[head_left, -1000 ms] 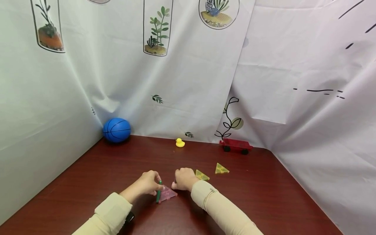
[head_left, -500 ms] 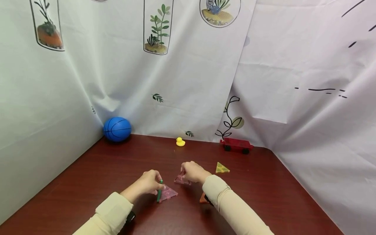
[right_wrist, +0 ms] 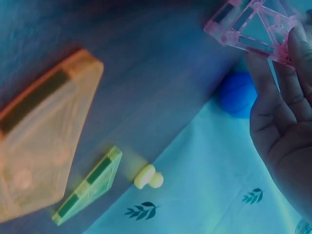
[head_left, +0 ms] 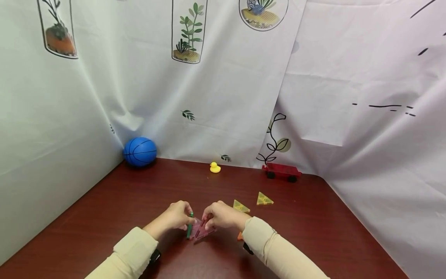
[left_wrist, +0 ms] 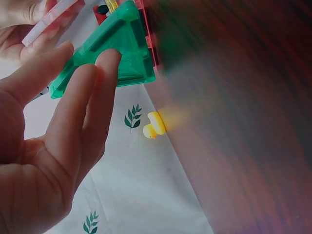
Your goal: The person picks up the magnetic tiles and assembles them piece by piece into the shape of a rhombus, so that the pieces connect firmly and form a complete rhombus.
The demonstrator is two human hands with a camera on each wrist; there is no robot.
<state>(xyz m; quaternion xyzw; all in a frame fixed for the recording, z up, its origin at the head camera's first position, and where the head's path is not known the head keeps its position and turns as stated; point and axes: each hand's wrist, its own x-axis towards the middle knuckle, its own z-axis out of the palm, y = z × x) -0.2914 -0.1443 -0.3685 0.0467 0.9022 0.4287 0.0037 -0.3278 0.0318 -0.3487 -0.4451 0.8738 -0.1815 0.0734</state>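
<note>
My left hand [head_left: 175,217] pinches a green triangular magnetic tile [left_wrist: 109,51], which stands upright on the table. A pink triangular tile lies flat against the foot of the green one; its red-pink edge [left_wrist: 148,36] shows in the left wrist view. Just to the right, my right hand [head_left: 221,216] grips a second pink triangular tile [right_wrist: 256,27] between thumb and fingers. That tile leans over the flat pink one, its lower edge down close to it; whether they touch I cannot tell.
Two yellow triangular tiles [head_left: 241,206] lie right of my right hand, and an orange tile [right_wrist: 51,131] lies near its wrist. Along the back edge of the brown table [head_left: 167,182] are a blue ball [head_left: 140,152], a yellow duck [head_left: 215,167] and a red wagon [head_left: 281,171].
My right hand reached right, picked up a second pink tile and carried it back left, tilting it up by the green tile. My left hand has stayed in place.
</note>
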